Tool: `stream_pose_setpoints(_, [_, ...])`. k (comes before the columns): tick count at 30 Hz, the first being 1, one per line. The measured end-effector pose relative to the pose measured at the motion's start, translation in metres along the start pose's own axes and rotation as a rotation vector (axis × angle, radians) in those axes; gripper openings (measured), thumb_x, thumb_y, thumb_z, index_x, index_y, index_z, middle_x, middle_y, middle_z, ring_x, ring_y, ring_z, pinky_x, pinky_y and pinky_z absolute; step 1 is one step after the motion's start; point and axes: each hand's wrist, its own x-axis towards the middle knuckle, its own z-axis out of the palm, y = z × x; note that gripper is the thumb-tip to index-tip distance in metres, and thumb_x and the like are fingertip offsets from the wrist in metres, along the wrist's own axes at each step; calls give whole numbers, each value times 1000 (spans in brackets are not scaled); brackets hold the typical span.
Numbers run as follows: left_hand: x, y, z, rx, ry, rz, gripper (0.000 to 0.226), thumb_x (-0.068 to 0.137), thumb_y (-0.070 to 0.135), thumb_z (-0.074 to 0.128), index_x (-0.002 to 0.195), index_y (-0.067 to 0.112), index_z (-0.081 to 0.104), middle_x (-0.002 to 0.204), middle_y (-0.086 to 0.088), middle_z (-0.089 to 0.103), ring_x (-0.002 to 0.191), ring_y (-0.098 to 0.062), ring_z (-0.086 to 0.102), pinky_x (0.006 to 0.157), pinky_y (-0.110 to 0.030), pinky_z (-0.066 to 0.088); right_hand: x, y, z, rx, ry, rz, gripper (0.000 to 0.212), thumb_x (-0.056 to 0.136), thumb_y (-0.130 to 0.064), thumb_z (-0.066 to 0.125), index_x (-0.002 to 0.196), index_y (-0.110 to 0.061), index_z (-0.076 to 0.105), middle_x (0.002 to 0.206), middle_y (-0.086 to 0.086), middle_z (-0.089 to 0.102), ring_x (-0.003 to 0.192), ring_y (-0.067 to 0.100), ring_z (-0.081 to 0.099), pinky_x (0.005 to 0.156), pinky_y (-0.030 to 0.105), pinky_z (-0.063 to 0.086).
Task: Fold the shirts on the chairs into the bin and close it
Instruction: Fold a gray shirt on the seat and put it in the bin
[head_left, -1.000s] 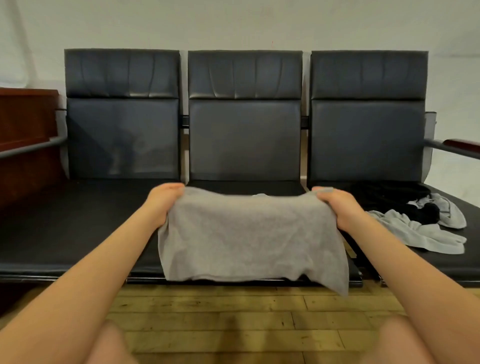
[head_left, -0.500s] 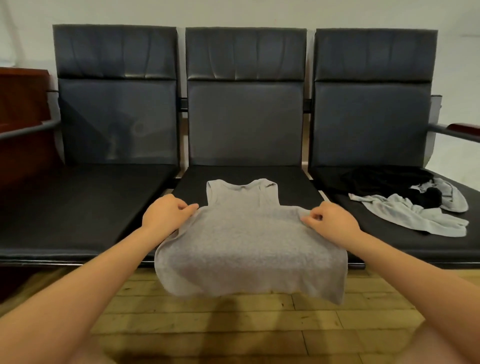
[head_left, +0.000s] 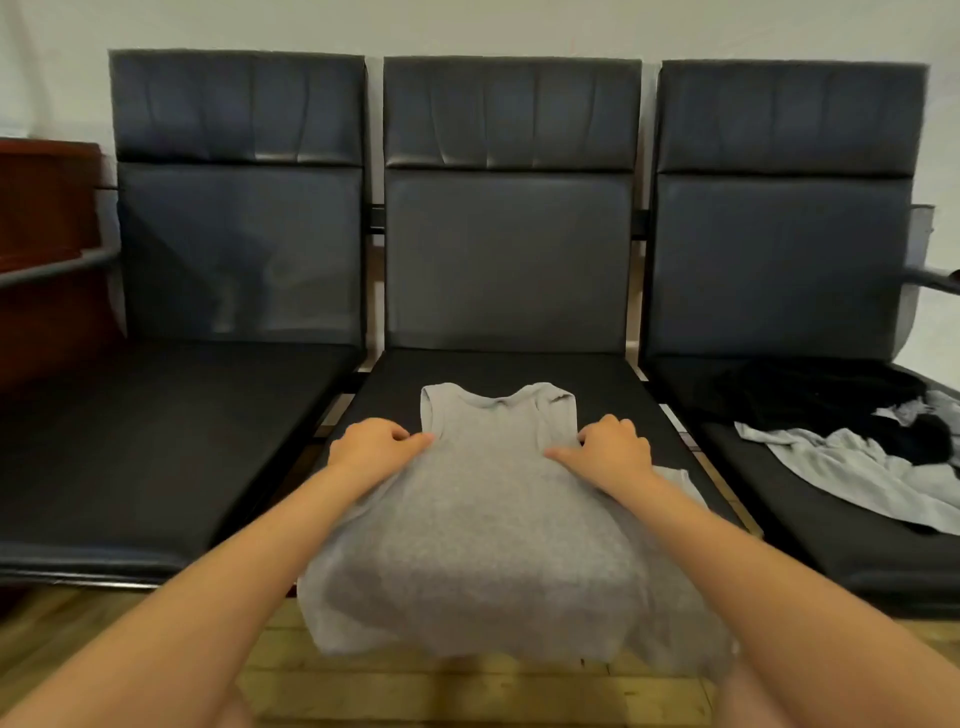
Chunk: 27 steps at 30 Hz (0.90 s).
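Grey tank top (head_left: 483, 519) is laid on the middle chair (head_left: 509, 374), hem hanging off the front, left hand (head_left: 371, 449) and right hand (head_left: 610, 452) pinching its armhole edges (fingers curled), so I'd smooth it flat before folding the sides in evenly.

heather grey tank top (head_left: 488, 499), plain, no print. chairs (head_left: 506, 249) dark blue-black, glossy. black garment (head_left: 810, 389) and pale grey shirt (head_left: 862, 473) on right seat. floor (head_left: 467, 691) yellowish wood planks. reddish-brown cabinet (head_left: 47, 208) at left. wall (head_left: 467, 26) off-white.
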Motion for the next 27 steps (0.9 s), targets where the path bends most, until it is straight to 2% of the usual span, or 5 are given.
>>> stream_pose_setpoints(4, [19,11,20,152,-55,78,61,84,48,65,139,35,43,115,7,59,113,-17,54,101,-42,41,12,-4,10,72,-19,-124,33,85,-51,63,71,-21,58,86,-2,54,95,21,52,77,34,42])
stream_pose_setpoints(9, [40,23,23,-145,-53,66,32,88,22,63,119,29,63,98,5,57,96,-14,57,87,-26,45,40,-1,1,354,-44,-113,21,89,-25,63,77,-10,55,75,5,53,69,16,48,62,31,39])
stream_pose_setpoints(17, [112,55,-7,-239,361,252,22,95,9,51,106,18,69,103,-1,51,85,-13,51,76,-18,35,107,-21,-36,513,198,-110,9,95,-27,55,88,-20,56,76,-6,56,72,14,54,54,24,36])
stream_pose_setpoints(24, [120,22,29,186,78,178,61,93,43,54,147,27,31,132,-6,44,113,-25,52,93,-38,46,117,-4,-3,262,-175,-81,59,87,-46,64,137,-20,45,128,3,56,115,22,55,94,35,46])
stream_pose_setpoints(27, [108,-4,35,431,136,271,52,96,46,45,144,28,34,127,-3,52,115,-22,50,95,-36,43,107,16,6,51,-50,-149,51,92,-43,58,138,-25,45,123,1,61,111,20,58,95,37,46])
